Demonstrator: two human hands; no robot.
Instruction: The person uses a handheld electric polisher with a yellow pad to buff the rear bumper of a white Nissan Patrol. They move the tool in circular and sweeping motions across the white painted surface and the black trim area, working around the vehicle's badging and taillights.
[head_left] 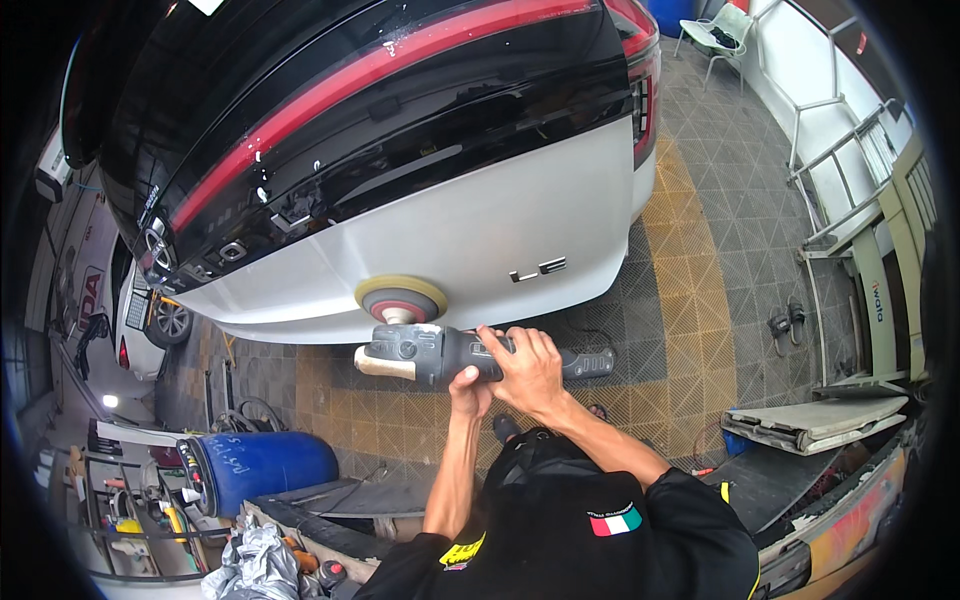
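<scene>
A grey and black rotary polisher (412,348) lies sideways across the middle, gripped by both hands. My right hand (532,368) wraps over its body from the right. My left hand (470,392) holds the same body from below, thumb on its near side; the other fingers are mostly hidden. The yellow-rimmed round pad (402,291) faces away from me, against or very close to the lower edge of a white car tailgate (480,230); I cannot tell whether it touches. Above that panel runs a glossy black band with a red light strip (380,62), spotted with white specks.
A blue barrel (275,468) lies at lower left beside a rack of tools (150,510) and crumpled silver sheeting (255,560). Metal frames (850,190) line the right. Sandals (787,322) rest on the grid-tiled floor; a chair (718,35) stands far right. Another white car (140,320) is at left.
</scene>
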